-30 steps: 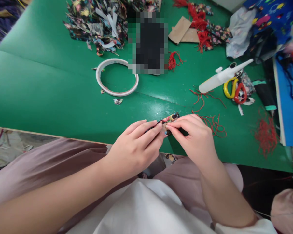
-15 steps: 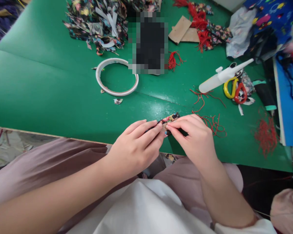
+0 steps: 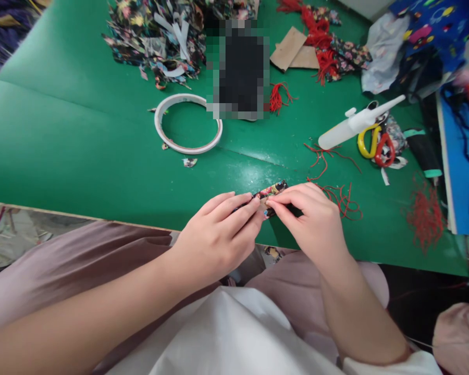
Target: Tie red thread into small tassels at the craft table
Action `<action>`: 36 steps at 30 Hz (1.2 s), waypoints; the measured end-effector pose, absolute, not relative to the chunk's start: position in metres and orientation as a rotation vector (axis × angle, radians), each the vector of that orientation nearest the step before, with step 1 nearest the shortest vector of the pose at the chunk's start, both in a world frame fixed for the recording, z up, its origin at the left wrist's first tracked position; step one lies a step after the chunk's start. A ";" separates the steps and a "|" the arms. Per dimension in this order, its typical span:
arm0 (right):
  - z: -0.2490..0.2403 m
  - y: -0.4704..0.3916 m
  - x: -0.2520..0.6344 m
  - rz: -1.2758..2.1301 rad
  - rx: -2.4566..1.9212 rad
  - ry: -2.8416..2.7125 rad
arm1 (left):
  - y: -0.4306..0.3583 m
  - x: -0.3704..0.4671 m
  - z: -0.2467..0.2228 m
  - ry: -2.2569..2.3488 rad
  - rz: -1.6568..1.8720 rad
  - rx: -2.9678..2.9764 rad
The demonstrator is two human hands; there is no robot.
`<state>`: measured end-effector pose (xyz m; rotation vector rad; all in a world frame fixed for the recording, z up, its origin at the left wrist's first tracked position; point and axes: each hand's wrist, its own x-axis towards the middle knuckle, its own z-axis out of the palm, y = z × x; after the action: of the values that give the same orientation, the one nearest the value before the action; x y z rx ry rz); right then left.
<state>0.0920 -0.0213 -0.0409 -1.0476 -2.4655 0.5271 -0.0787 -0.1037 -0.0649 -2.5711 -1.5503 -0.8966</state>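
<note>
A small piece of dark floral fabric (image 3: 272,190) lies at the table's front edge, folded or bunched, between my two hands. Over its left part, the fingers of my left hand (image 3: 221,234) are laid close together, gripping it against the table. My right hand (image 3: 310,216) pinches the fabric's near edge between thumb and index finger. A tan patch shows at that pinch, too small to make out. The rest of the piece is hidden under my fingers.
On the green table (image 3: 82,140) lie a white ring-shaped roll (image 3: 160,125), a pile of floral scraps (image 3: 152,41), a white bottle with a long nozzle (image 3: 344,130), yellow-and-red-handled scissors (image 3: 385,150), and red threads (image 3: 346,203). A blurred-out dark object (image 3: 242,70) stands behind.
</note>
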 end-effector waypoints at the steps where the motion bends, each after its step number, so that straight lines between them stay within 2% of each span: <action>1: -0.041 -0.021 0.092 0.528 -1.050 -2.465 | -0.104 -0.079 -0.065 -1.551 -0.900 -2.570; 36: -0.042 -0.021 0.095 0.513 -1.052 -2.471 | -0.103 -0.079 -0.065 -1.551 -0.910 -2.581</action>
<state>0.0952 -0.0211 -0.0425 -1.0516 -2.4711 0.5128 -0.0789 -0.1032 -0.0647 -2.5814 -1.5508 -0.9097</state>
